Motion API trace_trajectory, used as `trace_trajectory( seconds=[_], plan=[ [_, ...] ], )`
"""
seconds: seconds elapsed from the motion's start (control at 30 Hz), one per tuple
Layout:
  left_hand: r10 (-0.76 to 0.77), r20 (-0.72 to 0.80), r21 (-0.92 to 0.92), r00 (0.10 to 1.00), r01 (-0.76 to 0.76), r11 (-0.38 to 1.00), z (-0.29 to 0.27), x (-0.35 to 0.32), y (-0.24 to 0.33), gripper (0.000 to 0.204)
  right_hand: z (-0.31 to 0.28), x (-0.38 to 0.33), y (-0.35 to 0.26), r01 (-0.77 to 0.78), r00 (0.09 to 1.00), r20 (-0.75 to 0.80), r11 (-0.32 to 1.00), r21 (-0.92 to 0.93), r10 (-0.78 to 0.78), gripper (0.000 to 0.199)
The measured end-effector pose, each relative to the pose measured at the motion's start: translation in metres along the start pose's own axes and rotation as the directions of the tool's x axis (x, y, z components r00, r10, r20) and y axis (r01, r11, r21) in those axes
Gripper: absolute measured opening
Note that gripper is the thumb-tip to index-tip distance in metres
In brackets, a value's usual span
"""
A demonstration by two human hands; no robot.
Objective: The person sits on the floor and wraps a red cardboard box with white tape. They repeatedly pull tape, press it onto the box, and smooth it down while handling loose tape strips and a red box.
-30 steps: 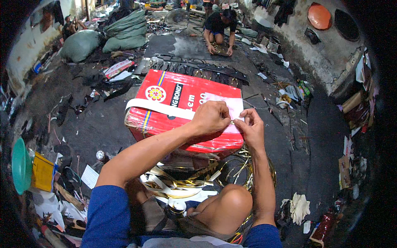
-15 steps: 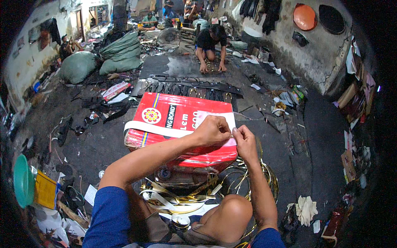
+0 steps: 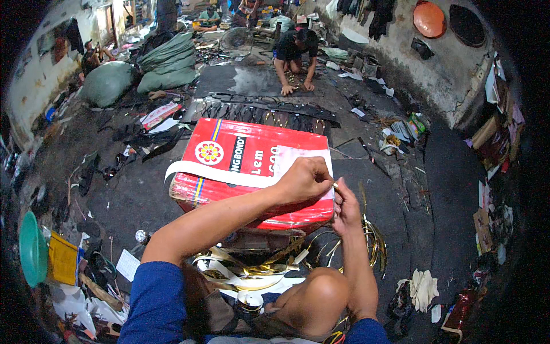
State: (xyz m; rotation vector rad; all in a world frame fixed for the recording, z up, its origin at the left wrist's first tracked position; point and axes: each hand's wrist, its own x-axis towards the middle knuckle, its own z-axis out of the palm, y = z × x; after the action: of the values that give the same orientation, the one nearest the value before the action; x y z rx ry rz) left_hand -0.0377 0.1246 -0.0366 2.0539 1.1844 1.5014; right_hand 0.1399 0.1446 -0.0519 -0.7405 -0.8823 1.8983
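red box (image 3: 293, 139) | white lettering (image 3: 238, 152) on black band (image 3: 243, 137) | white letters, digits (image 3: 272, 162) | round flower emblem (image 3: 209, 152)

A strip (image 3: 220, 173) lies on the box (image 3: 286, 135), with bands (image 3: 260, 282) in front and a sack (image 3: 107, 84) behind, left.

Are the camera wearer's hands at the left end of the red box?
No, the left hand and right hand are close together near the right end of the red box.

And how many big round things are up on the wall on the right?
2: an orange disc and, just right of it, a black disc, both high on the right-hand wall. More could be hidden past the picture's dark edge.
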Motion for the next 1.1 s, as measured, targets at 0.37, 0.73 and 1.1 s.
trace_trajectory(
  seconds=[0.37,0.73,1.1],
  plan=[
    [-0.071,0.009,0.011,0.997,0.071,0.997,0.0,0.0,0.005,0.009,0.006,0.057,-0.027,0.209,0.826,0.207,-0.057,-0.976,-0.525,0.034],
    [-0.15,0.049,0.002,0.987,0.15,0.989,-0.003,-0.003,0.009,0.007,-0.05,0.07,0.053,0.309,0.822,-0.013,0.465,-0.83,-0.57,0.027],
    [-0.138,0.077,0.004,0.987,0.138,0.99,-0.001,0.001,0.008,0.008,-0.156,0.093,0.17,0.152,0.869,-0.104,0.461,-0.874,-0.483,0.029]
  ],
)
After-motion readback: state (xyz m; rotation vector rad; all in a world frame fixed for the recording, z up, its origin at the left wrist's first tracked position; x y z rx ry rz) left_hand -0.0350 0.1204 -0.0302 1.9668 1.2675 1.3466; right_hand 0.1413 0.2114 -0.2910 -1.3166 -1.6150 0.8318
